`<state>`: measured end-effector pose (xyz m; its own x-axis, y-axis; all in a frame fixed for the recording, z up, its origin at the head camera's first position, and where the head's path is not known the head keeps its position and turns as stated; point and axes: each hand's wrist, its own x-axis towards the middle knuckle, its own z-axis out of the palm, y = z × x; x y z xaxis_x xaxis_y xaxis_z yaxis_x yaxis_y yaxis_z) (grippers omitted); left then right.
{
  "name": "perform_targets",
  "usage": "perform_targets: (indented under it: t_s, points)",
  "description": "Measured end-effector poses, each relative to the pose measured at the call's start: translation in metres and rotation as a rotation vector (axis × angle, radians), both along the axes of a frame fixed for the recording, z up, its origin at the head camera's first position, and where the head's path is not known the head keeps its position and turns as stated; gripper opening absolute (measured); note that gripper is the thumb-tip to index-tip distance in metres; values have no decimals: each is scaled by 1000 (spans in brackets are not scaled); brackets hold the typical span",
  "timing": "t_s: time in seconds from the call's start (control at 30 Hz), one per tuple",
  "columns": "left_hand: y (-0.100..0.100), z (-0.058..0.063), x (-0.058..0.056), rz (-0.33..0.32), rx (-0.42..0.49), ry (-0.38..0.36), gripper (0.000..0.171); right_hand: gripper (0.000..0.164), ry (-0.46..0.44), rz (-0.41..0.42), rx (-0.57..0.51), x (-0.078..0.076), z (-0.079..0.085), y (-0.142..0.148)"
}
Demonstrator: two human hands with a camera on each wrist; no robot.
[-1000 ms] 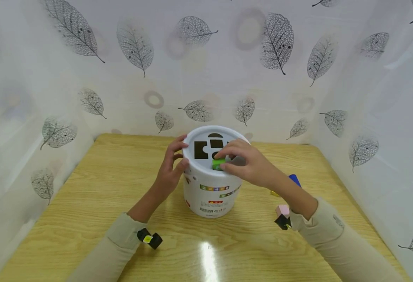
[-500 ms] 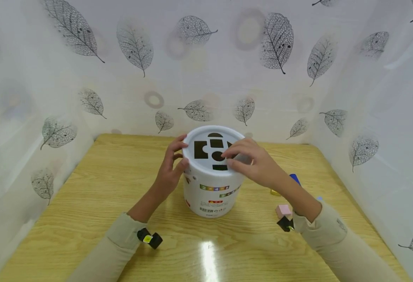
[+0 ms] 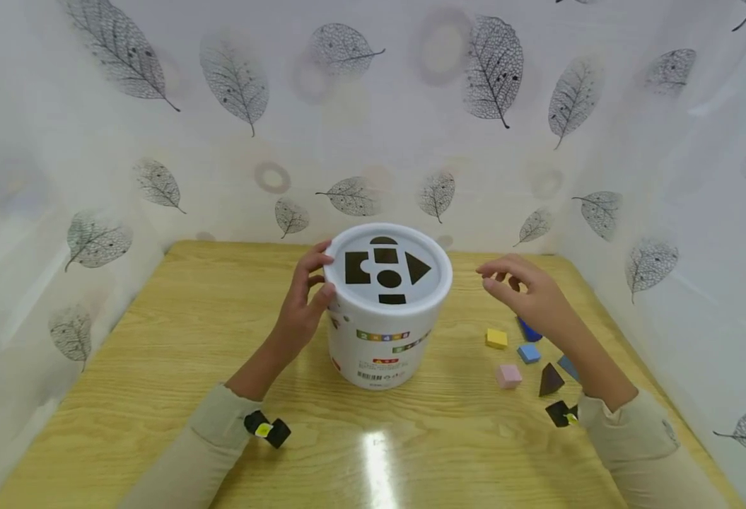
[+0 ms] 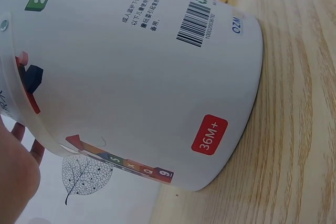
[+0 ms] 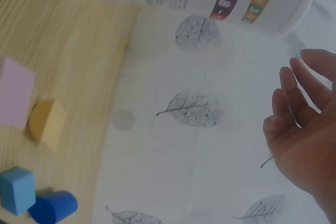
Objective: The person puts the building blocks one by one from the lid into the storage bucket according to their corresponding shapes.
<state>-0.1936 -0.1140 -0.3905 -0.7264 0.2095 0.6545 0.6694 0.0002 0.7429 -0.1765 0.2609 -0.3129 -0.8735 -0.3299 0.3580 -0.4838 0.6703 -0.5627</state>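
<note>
A white shape-sorter bucket (image 3: pixel 379 350) stands upright on the wooden table. Its lid (image 3: pixel 425 293) has several cut-outs, among them a circle, a triangle and a half circle. My left hand (image 3: pixel 302 300) holds the bucket at the left rim with bent fingers and thumb; the left wrist view shows only part of that hand (image 4: pixel 18 174). To the right, apart from the bucket, my right hand (image 3: pixel 525 286) hovers in the air. Its fingers are loosely bent with nothing in them, as the right wrist view of the hand (image 5: pixel 304 124) also shows.
Below the right hand lie a yellow block (image 3: pixel 496 338), a light blue block (image 3: pixel 528 353), a pink cube (image 3: pixel 509 377), a dark triangular block (image 3: pixel 551 380) and a dark blue cylinder (image 3: pixel 528 330). My right wrist partly covers another blue block (image 3: pixel 567 366). Leaf-patterned curtains (image 3: pixel 373 106) surround the table.
A green block pinched in my right hand went out of sight at the lid slot. My right hand then moved off to the right, uncovering the blocks. The left hand stayed on the bucket.
</note>
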Motion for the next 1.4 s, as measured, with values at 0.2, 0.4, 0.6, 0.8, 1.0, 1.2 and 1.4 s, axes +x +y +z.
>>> perform_targets:
  t_s: [0.2, 0.4, 0.6, 0.8, 1.0, 1.2, 1.4]
  points:
    - [0, 1, 0, -4, 2, -4, 48, 29, -86, -77, 68, -10, -26, 43]
    - [0, 0, -1, -6, 7, -1, 50, 38, -179, -145, 95, -18, -49, 77]
    - [0, 0, -1, -11, 17, 0, 52, 46, -278, -185, 127, -29, -67, 100]
    - [1, 1, -1, -12, 22, -2, 52, 51, -362, -208, 129, -37, -79, 112]
    - [1, 1, 0, -16, 21, -7, 51, 52, -413, -223, 134, -45, -90, 121]
    - [1, 2, 1, -12, 20, -9, 50, 57, -469, -221, 152, -51, -96, 122]
    - [1, 1, 1, -10, 22, -8, 49, 57, -493, -230, 205, -60, -105, 121]
